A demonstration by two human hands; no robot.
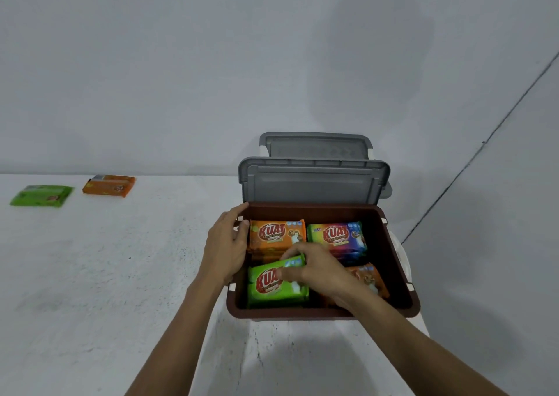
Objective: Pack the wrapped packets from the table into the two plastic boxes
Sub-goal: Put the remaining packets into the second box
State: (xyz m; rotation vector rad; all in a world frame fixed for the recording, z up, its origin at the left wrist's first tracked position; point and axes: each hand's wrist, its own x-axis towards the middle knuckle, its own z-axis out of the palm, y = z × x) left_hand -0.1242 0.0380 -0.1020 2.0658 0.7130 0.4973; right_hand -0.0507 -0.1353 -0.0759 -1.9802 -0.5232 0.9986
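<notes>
Left hand (227,244): laid on the left wall of the brown box (302,313), fingers curled over the rim into the box, thumb up at the far left corner. The box is gripped.

Right hand (314,270): reached into the box from the near right, fingers curled. The green packet (269,289) is pinched at its far right corner. The exact fingertip contact is blurred.

Green packet: just below and left of the right hand, in the near left part of the box, label up, slightly tilted. Whether it is fully seated cannot be told.

Orange packet (273,235): just beyond the right hand, right beside the left fingers, lying flat in the far left part of the box.

Rainbow packet (337,235): beyond the right hand and slightly to its right, beside the orange packet, label up.

Second orange packet (373,277): partly covered by the right wrist, in the near right part of the box.

Grey lid (311,184): stood open beyond both hands, at the far rim of the box. A second grey lid (314,144) is seen behind it; what lies under it is hidden.

Loose green packet (40,195) and loose orange packet (109,186): well apart from the left hand, far to its left, lying flat on the white table (121,274), near each other but not touching.
</notes>
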